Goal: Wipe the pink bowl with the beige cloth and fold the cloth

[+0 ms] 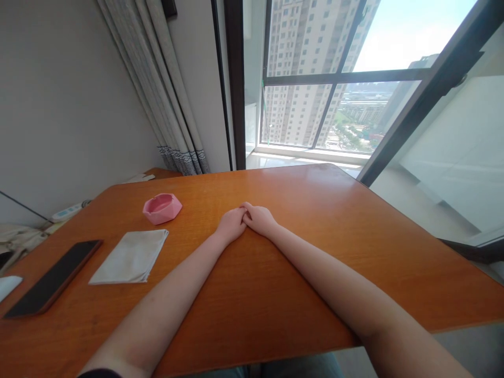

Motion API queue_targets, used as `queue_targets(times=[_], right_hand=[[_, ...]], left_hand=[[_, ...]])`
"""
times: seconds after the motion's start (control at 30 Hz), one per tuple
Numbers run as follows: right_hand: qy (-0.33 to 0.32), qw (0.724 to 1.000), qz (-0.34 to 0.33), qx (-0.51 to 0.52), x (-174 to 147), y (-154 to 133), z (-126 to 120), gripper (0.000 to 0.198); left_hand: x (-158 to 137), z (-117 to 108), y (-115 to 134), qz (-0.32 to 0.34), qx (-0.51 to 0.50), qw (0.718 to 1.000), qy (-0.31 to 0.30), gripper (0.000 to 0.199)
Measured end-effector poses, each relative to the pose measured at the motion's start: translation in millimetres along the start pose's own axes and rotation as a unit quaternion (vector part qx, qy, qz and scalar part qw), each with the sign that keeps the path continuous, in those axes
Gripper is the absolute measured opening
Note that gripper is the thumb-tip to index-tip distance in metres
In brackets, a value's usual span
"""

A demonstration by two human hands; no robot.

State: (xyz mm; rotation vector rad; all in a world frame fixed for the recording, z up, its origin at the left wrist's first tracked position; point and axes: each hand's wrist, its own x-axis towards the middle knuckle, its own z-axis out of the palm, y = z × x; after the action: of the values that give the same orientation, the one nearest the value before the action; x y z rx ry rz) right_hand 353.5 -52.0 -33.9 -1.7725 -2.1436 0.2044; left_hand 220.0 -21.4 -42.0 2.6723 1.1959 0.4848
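Both forearms reach out over the wooden table (252, 299), and the two hands meet near its middle. My left hand (231, 224) is closed, its fingers curled against those of the other hand. From the other side, my right hand (260, 219) rests with bent fingers hooked over the left fingertips. No object shows in either hand, though some fingers are hidden where they overlap. To the left of the hands sits a pink faceted ashtray (162, 215). A folded whitish cloth (129, 257) lies flat nearer to me, apart from the left forearm.
At the left edge lies a dark flat slab (55, 278) with a reddish-brown rim, beside a partly visible white object (8, 286). A white power strip (69, 211) is beyond the table's left side. Grey curtains (157, 84) and a large window (334, 79) stand behind.
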Motion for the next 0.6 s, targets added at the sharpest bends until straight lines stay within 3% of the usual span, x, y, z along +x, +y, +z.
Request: queue_targets(times=[0.2,0.6], right_hand=[[-0.008,1.0,0.0,-0.007,-2.1,3.9,0.1,0.023],[-0.006,1.0,-0.01,-0.029,-1.9,3.8,-0.3,0.021]], left_hand=[[-3.4,-2.7,-3.2,0.019,-0.028,0.999,-0.004,0.017],[-2.2,-0.7,-3.5,0.025,-0.028,0.999,-0.001,0.017]])
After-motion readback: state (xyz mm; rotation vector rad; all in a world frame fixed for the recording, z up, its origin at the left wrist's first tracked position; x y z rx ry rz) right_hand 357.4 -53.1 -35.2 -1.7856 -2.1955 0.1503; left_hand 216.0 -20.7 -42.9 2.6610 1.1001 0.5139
